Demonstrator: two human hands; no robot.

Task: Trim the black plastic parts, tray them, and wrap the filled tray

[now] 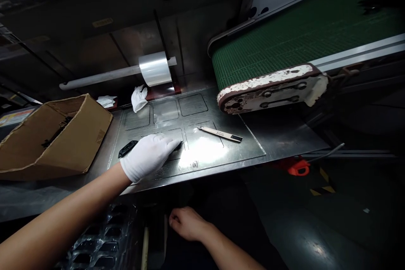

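A flat black part [128, 148] is lying on the metal plate [221, 152], half hidden under the gloved left hand [147, 157], whose fingers are pressing flat on it rather than curling around it. The bare right hand [186, 222] is hanging loosely closed below the bench, holding nothing. This looks like positioning; lifting the part would need fingers under its edge. A labelled knife [220, 133] and a cardboard box [53, 135] are lying nearby.

— Dim in here, isn't it?
— Yes, only glare off the steel worktop [253, 143] and the dark, shiny floor [316, 236].
— What's on the right?
— A green conveyor belt [300, 38] with a chipped white end, slanting over the worktop. Behind it stands a dark metal wall [95, 50].
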